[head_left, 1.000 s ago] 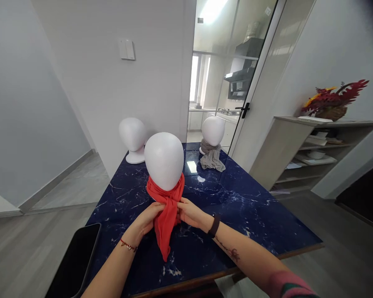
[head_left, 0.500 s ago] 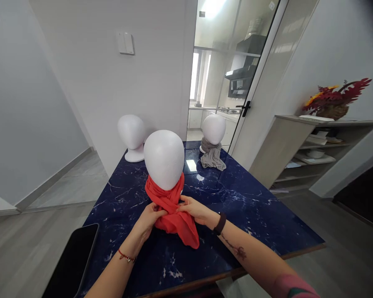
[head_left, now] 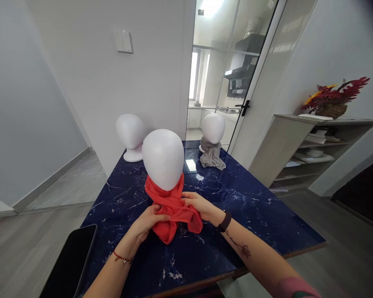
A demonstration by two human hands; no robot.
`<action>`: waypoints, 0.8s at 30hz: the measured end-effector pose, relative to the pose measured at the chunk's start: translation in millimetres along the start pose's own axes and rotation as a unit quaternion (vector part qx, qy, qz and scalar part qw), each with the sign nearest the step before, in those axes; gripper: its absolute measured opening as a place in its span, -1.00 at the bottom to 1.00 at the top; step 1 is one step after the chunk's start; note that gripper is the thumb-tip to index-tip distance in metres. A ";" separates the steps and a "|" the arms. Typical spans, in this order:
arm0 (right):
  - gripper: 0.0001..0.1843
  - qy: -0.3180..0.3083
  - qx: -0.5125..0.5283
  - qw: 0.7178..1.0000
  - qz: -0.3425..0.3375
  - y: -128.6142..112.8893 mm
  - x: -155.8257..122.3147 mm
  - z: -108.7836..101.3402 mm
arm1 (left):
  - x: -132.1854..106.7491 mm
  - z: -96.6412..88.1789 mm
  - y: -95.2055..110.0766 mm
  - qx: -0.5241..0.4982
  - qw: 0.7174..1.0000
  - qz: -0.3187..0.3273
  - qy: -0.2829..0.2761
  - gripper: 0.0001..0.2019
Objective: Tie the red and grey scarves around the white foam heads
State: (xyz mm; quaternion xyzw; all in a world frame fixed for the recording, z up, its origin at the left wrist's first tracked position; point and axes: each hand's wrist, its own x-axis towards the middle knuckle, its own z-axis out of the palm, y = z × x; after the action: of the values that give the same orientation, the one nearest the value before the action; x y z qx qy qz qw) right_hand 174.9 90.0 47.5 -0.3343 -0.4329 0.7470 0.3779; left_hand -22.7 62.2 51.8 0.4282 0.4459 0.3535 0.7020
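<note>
A white foam mannequin head [head_left: 163,159] stands upright on the table in front of me. Around its neck is wrapped a red scarf [head_left: 174,207], crossed at the front, with its two ends hanging apart on the table. My left hand [head_left: 149,219] pinches the scarf's left part between thumb and fingers. On the other side, my right hand [head_left: 199,205] grips the right end near the crossing, its fingertips partly hidden by the cloth.
The dark blue marbled table [head_left: 236,203] also bears a bare foam head [head_left: 129,131] at back left and another foam head [head_left: 213,128] with a grey scarf [head_left: 211,157] at back right. A black phone [head_left: 69,263] lies at the left edge. Right stands a shelf [head_left: 294,128].
My hands have moved slightly apart. The right end of the scarf has been drawn to the right and up, and the two ends now hang separately.
</note>
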 end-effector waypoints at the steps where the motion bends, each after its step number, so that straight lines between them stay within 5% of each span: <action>1: -0.57 -0.010 0.041 0.999 0.012 -0.5 0.6 0.6 | -0.5 1.0 -0.1 0.006 1.000 -0.002 -0.002 -0.76; 4: -0.50 -0.022 0.135 0.990 0.039 0.9 5.1 -1.8 | 0.0 4.1 -0.8 0.005 1.000 0.005 0.005 -0.90; 8: -0.70 0.002 0.151 0.986 0.075 1.9 7.0 -6.6 | 4.1 7.1 -3.2 -0.037 0.998 0.017 0.054 -0.86; 13: -0.54 -0.021 -0.054 0.995 0.077 -3.8 -1.0 -9.7 | 9.5 9.1 -7.2 -0.097 0.989 0.039 0.106 -0.71; 17: -0.69 -0.027 -0.224 0.973 0.059 -5.0 -4.6 -15.1 | 8.0 10.8 -2.4 -0.170 0.973 0.006 0.158 -0.84; 21: -0.76 -0.105 -0.308 0.945 0.036 3.6 -1.8 -14.6 | 3.5 15.7 6.6 -0.267 0.957 -0.036 0.105 -0.87; 24: -0.80 -0.060 -0.448 0.889 -0.078 13.4 2.3 -7.6 | 5.4 18.7 6.4 -0.287 0.954 -0.057 0.067 -0.78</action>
State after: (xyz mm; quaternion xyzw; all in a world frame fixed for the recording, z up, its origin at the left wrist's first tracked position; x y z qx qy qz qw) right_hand 176.4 90.4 32.0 -0.3876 -0.7680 0.4604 0.2189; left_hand -4.2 64.1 60.3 0.1579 0.3954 0.4536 0.7829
